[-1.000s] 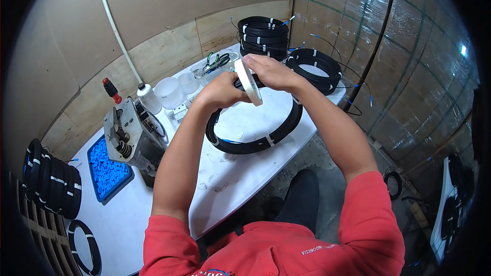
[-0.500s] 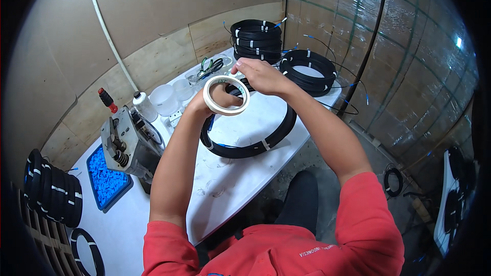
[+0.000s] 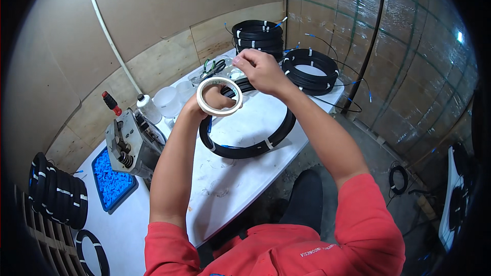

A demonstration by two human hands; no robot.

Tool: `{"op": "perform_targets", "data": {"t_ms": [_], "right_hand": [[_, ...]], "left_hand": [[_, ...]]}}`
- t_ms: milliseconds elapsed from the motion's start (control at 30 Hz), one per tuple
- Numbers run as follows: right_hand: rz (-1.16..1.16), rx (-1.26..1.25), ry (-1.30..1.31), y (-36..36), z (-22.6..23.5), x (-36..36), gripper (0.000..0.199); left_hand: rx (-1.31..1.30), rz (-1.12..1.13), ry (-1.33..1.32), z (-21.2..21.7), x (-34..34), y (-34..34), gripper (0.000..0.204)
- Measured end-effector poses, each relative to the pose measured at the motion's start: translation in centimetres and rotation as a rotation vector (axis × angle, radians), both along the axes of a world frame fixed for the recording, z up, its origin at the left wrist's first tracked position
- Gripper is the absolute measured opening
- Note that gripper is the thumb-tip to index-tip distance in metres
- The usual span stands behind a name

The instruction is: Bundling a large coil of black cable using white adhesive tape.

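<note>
A coil of black cable [image 3: 240, 151] lies on the white table, with white tape bands around it and a bit of blue at its left inner side. My left hand [image 3: 217, 99] is closed at the coil's far left part, its fingers partly hidden. A roll of whitish tape [image 3: 203, 106] encircles that hand, which shows through the ring. Just above the coil's far side, my right hand [image 3: 260, 69] is raised with thumb and fingers pinched together. Whatever the pinch holds is too small to make out.
Stacked black cable coils [image 3: 255, 33] and another pile [image 3: 309, 74] stand at the back right, loose ends sticking out. Left are a metal press [image 3: 130, 140], a blue tray [image 3: 110, 204] of small blue parts, a white bottle [image 3: 147, 108] and more coils [image 3: 59, 191].
My right hand has drawn its fingers in from a flatter reach to a pinch. The tape roll has shifted slightly left around my left hand. The coil stays about where it was.
</note>
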State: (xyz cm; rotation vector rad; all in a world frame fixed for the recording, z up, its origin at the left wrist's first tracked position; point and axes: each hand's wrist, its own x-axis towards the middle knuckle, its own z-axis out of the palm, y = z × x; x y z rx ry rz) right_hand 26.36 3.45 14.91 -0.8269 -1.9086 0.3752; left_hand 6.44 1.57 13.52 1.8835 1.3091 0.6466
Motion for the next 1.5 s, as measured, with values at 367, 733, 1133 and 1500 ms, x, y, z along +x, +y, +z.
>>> {"op": "perform_targets", "data": {"t_ms": [367, 733, 1133, 1500], "right_hand": [[0.188, 0.391, -0.006, -8.8, -2.5, -0.7, 0.014], [0.015, -0.360, 0.450, -11.8, -11.3, 0.4, 0.040], [0.180, -0.697, 0.718, -8.9, -8.1, -0.6, 0.038], [0.173, -0.700, 0.591, -10.1, -6.1, 0.9, 0.016]], "left_hand": [[0.067, -0.120, -0.198, -2.7, -1.8, 2.0, 0.025], [0.091, -0.018, -0.008, -0.1, 0.8, -0.3, 0.041], [0.216, 0.034, 0.114, -0.3, 2.1, -1.3, 0.039], [0.313, 0.038, 0.296, 0.3, 2.8, -2.2, 0.045]]}}
